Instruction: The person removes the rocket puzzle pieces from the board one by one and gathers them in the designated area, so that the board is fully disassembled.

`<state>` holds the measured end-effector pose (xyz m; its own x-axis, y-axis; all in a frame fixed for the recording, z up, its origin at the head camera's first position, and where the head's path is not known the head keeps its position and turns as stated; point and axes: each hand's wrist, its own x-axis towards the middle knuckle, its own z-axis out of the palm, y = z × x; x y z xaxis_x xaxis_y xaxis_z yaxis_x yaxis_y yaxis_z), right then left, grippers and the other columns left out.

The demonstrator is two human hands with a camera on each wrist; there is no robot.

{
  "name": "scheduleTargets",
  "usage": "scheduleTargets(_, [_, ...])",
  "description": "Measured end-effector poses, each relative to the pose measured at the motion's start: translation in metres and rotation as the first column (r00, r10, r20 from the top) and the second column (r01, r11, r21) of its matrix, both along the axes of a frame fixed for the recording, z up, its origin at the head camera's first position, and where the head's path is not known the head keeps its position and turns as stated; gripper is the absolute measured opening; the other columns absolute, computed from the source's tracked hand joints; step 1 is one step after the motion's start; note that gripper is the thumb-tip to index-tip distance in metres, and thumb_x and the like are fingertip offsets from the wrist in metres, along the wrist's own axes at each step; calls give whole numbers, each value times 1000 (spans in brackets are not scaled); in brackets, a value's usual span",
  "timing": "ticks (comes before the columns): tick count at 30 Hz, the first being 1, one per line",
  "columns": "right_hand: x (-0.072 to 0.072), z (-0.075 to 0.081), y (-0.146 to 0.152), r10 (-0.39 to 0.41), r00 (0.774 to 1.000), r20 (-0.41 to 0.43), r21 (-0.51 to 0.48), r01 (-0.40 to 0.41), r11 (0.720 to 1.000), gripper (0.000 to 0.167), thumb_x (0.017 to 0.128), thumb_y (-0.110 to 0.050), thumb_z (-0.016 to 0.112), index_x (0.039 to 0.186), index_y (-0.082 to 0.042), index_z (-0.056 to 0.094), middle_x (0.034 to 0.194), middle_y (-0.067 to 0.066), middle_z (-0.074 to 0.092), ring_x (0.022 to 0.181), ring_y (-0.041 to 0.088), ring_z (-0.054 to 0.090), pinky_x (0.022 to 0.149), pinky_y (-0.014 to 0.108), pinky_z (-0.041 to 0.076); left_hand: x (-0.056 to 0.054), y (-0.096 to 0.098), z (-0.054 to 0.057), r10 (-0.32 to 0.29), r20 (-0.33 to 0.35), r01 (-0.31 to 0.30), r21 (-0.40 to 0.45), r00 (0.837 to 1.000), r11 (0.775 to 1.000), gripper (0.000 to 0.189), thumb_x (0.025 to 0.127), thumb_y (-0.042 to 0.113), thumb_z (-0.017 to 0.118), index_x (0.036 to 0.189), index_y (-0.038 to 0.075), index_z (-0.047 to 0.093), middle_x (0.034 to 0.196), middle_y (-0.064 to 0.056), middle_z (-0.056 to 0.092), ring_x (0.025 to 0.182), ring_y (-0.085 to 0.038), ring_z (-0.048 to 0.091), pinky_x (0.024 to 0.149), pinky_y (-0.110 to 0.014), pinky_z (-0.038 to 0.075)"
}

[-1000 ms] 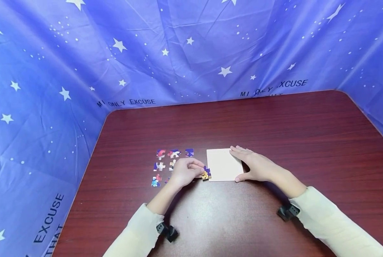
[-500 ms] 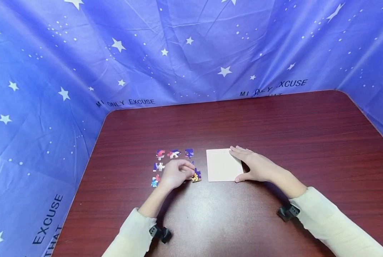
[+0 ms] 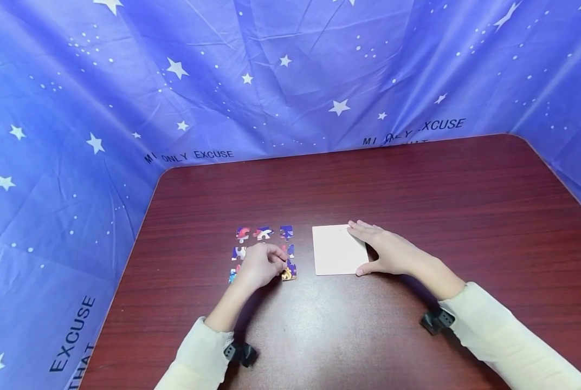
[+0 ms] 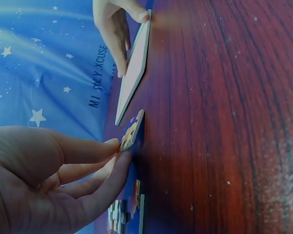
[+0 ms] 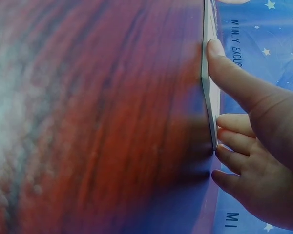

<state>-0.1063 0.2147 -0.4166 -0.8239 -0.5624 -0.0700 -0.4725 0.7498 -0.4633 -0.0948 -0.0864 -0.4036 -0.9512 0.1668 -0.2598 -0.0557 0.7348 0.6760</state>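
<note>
My left hand (image 3: 261, 265) pinches a purple-and-yellow jigsaw puzzle piece (image 3: 288, 272) by its left side, between thumb and fingertips. In the left wrist view this puzzle piece (image 4: 132, 132) looks slightly raised off the table, with a shadow under it. Other jigsaw pieces (image 3: 263, 233) lie in spaced rows around and beneath that hand, which hides some of them. To their right lies a square white board (image 3: 338, 252). My right hand (image 3: 390, 249) rests on the board's right edge, thumb and fingers spread apart; the right wrist view shows the thumb (image 5: 234, 78) on the board's surface.
The dark red wooden table (image 3: 417, 189) reaches back to a blue star-printed curtain (image 3: 290, 86), which also hangs at the left and right. Black wrist cameras (image 3: 241, 353) sit at both sleeves.
My left hand has moved left with the purple-and-yellow puzzle piece, from the white board's left edge to the lower right of the puzzle rows. My right hand has stayed on the board.
</note>
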Motion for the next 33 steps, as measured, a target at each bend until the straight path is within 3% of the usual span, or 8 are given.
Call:
scheduleTargets(13, [-1,0,-1,-1,1000,7,-1,1,1000,93,71,-37,82,144,0,39,154,17,35,143,38,32,115,54,28,1,-2,2,-38,-60,35,-53,997,998,6,81,3,70,82,9,73,73,-2,72,68,-8,63,71,-27,53])
scheduleTargets(20, [-3,-1,-1,6,1000,-6,-9,-6,1000,91,71,-36,83,143,1,40,152,19,37,142,39,34,114,54,30,1,-2,3,-38,-86,33,-60,996,998,5,81,4,71,81,8,73,72,-2,71,66,-6,60,66,-23,51])
scheduleTargets(27, [-4,-3,1,4,1000,-2,-5,-4,1000,95,71,-38,82,145,0,37,154,17,36,143,38,32,115,54,29,-2,-6,9,-2,-35,2,4,999,1000,5,83,3,69,85,4,72,76,-7,73,57,-10,60,51,-20,48])
scheduleTargets(33, [-1,-12,4,16,1000,-24,-17,-16,1000,96,73,-42,80,148,-3,34,156,15,33,144,36,30,115,53,30,-9,-16,18,-33,-157,24,-64,987,998,9,83,5,70,91,6,73,81,-7,75,73,-13,69,71,-30,55])
